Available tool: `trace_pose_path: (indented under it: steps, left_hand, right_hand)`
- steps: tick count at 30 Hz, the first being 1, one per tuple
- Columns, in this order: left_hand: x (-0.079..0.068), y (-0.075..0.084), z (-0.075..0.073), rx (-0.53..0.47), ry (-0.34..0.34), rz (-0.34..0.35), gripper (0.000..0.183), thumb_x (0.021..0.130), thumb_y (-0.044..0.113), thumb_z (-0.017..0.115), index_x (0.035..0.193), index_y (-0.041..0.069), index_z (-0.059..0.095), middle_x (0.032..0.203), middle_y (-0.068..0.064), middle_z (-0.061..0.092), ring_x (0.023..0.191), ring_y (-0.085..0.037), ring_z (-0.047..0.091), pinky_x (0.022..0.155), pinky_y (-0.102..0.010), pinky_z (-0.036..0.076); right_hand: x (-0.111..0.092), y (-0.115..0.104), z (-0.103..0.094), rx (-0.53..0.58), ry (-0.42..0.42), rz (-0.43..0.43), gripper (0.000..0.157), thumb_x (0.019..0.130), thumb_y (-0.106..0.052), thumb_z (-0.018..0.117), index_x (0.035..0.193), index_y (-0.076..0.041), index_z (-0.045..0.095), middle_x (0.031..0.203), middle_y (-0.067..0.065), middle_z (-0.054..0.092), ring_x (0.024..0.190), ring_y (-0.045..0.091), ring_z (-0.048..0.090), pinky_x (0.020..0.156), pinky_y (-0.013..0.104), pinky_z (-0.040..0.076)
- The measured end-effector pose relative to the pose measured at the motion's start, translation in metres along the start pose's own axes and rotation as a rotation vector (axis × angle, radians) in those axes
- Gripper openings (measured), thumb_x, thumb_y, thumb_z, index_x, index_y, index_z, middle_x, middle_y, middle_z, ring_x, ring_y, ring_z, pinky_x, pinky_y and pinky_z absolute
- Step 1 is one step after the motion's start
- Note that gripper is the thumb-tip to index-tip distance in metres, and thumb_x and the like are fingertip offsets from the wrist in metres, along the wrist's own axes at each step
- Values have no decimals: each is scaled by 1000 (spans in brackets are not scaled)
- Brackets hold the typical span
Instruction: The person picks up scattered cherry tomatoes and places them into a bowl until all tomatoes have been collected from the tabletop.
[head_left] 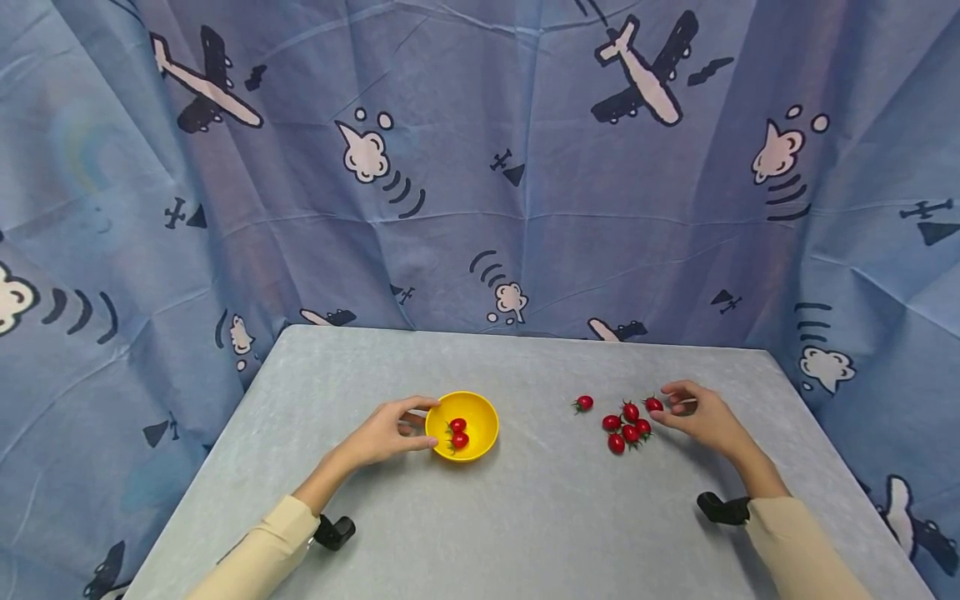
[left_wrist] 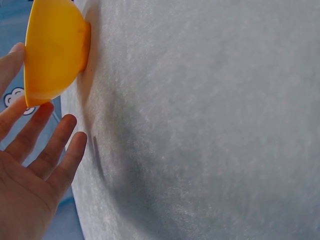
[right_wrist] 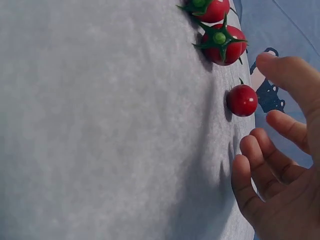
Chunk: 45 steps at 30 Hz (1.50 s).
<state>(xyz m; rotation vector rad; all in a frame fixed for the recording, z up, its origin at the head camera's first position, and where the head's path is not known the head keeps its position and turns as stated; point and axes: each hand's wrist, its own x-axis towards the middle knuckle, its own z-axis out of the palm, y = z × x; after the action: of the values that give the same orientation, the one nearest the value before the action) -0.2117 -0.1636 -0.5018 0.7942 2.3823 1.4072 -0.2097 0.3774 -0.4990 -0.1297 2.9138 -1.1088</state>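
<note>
A yellow bowl (head_left: pixel 487 437) stands on the table with two red cherry tomatoes (head_left: pixel 459 441) inside. At its left rim my left hand (head_left: pixel 386 433) touches it with thumb and fingertips spread apart; in the left wrist view the bowl (left_wrist: pixel 52 50) shows side-on and the fingers are fairly straight. My right hand (head_left: pixel 701 414) hovers at the right end of a loose group of cherry tomatoes (head_left: pixel 630 433). Its thumb and fingers are parted near the outermost cherry tomato (head_left: pixel 654 405). The right wrist view has this tomato (right_wrist: pixel 242 100) on the table, apart from the fingers.
One cherry tomato (head_left: pixel 584 403) lies alone between the bowl and the group. The pale grey table (head_left: pixel 525 517) ends at a blue curtain (head_left: pixel 450 250) with printed planes. Black wrist devices (head_left: pixel 723 508) sit at both sleeves.
</note>
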Motion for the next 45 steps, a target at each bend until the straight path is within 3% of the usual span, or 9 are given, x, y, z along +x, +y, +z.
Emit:
trace_pose_path:
  steps: [6,17,24,32,40,45]
  left_hand:
    - [-1,5,0,0,-1,-4,59,91,19,80,142,2,56,142,-14,56,116,-31,63,95,-46,54]
    - [-1,6,0,-19,-3,5,59,91,18,80,142,0,55,141,-15,56,115,-32,63,94,-46,55]
    - [-1,7,0,-19,-6,-4,59,91,18,80,142,1,55,142,-15,55,116,-32,62,95,-46,54]
    - [-1,6,0,-2,-2,-5,58,92,18,80,142,1,55,141,-15,56,115,-32,63,94,-45,55]
    - [0,6,1,6,-1,-9,58,92,18,80,142,2,56,141,-14,56,115,-32,63,94,-45,55]
    - [0,5,1,4,-1,-7,58,91,18,80,142,2,56,141,-14,56,116,-31,63,94,-44,55]
  right_hand:
    - [7,-1,1,-27,-3,6,60,88,-31,82,126,10,59,111,24,63,98,36,63,78,44,56]
    - [18,7,3,-36,-38,-23,26,86,-8,81,105,5,69,90,7,64,84,26,61,68,33,53]
    - [20,11,2,-40,-34,-20,27,87,-8,79,107,6,68,91,9,64,84,26,60,67,34,53]
    - [15,14,0,27,28,-61,29,89,-10,80,111,7,69,97,13,67,87,27,62,66,25,55]
    - [10,10,-4,98,63,-41,33,92,-12,78,118,7,67,104,20,67,89,27,64,61,30,57]
    - [9,4,-6,139,70,-54,35,92,-11,77,121,7,67,111,24,67,90,22,65,66,29,58]
